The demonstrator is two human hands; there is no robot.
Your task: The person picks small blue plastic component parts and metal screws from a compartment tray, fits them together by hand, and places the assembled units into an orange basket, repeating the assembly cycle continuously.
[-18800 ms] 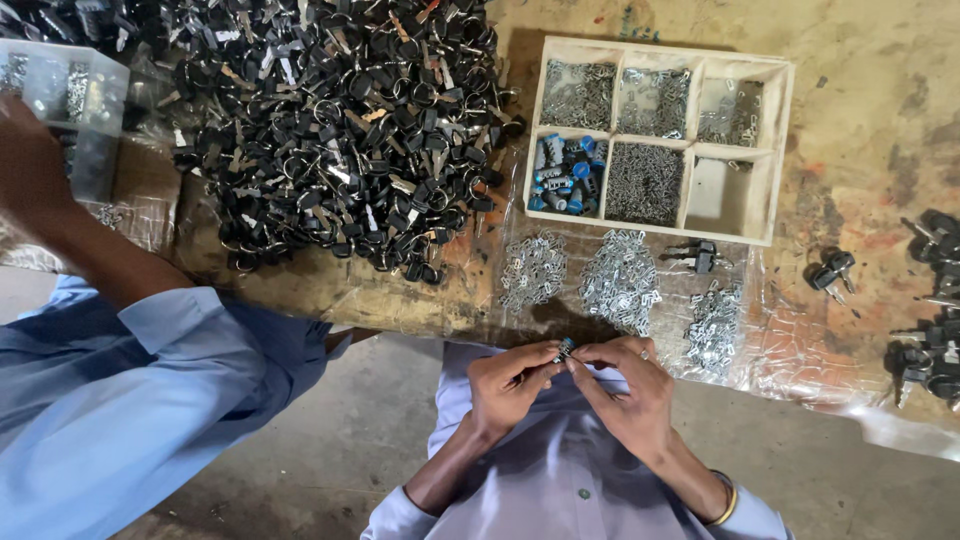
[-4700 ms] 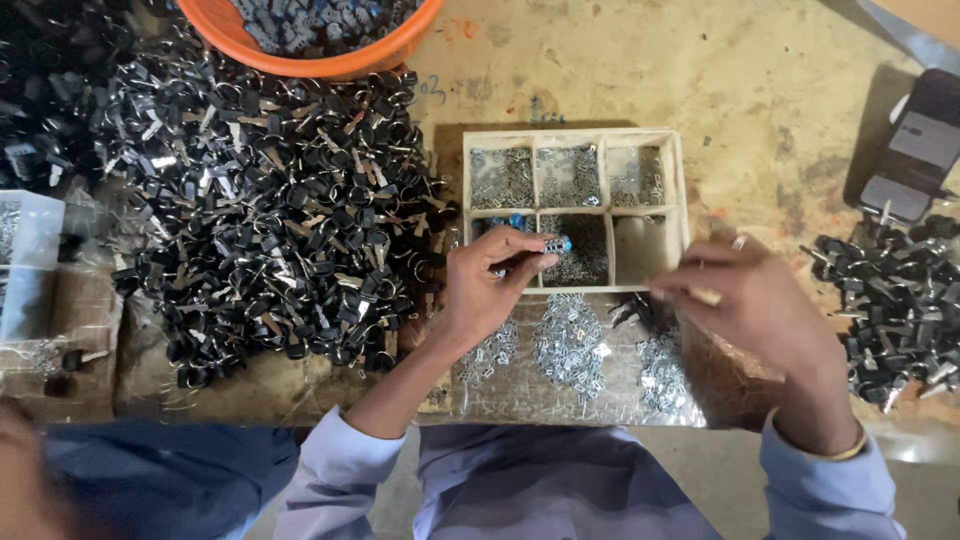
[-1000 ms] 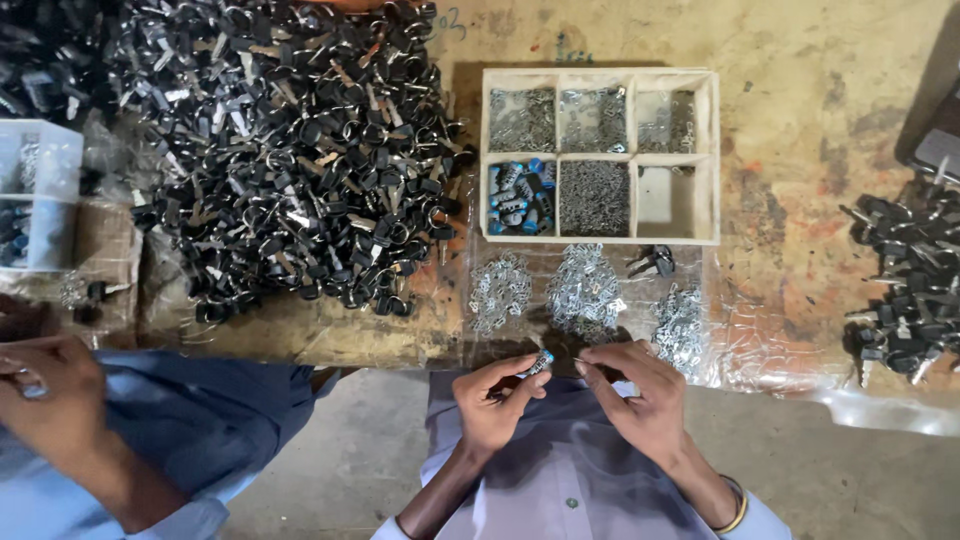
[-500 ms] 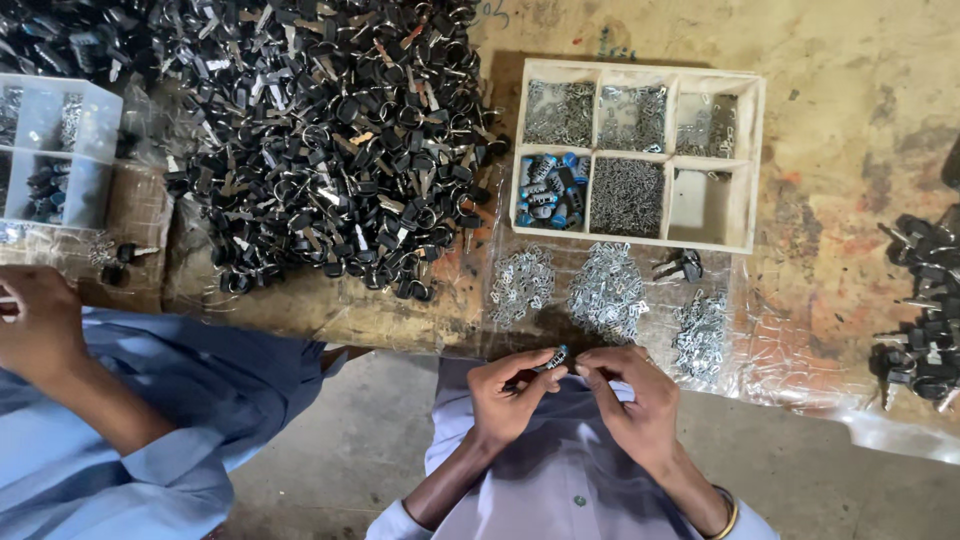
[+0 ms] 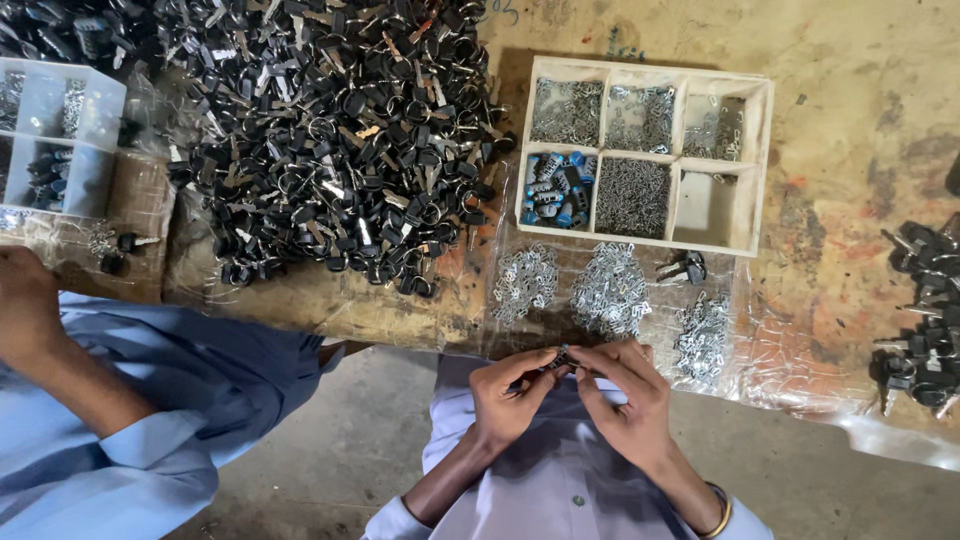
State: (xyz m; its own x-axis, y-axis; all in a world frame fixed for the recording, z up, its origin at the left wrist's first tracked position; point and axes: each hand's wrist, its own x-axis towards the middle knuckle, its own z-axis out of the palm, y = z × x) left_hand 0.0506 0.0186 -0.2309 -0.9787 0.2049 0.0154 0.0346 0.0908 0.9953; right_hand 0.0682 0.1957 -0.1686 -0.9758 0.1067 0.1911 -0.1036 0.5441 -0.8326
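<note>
Together, our left hand point(image 5: 510, 395) and right hand point(image 5: 625, 390) meet just below the edge of the counter point(image 5: 860, 150), over our lap. Both grips are pinched shut on one small dark part point(image 5: 562, 357), held between the fingertips of the two hands; what exactly it is we cannot tell at this size, though it looks like a bit of metal with a dark body.

Just above our hands, on a clear plastic sheet point(image 5: 790, 350), lie three small heaps of silvery metal pieces point(image 5: 610, 290). Behind them stands a wooden tray point(image 5: 765, 130) with six compartments (one holds blue pieces point(image 5: 552, 190), one at the lower right is bare, the rest hold grey metal bits). A large pile of black keys point(image 5: 330, 140) covers the counter to the left, and a few more keys point(image 5: 925, 320) lie at the far right. Another person's hand point(image 5: 25, 305) and blue sleeve show at the left, near a clear plastic box point(image 5: 55, 130).

The risk, as we judge it, is the drop: the part is tiny, held only at the fingertips and away from the counter, so a slip would send it to the floor point(image 5: 350, 450) between our knees. A stray elbow could also scatter the loose heaps.
</note>
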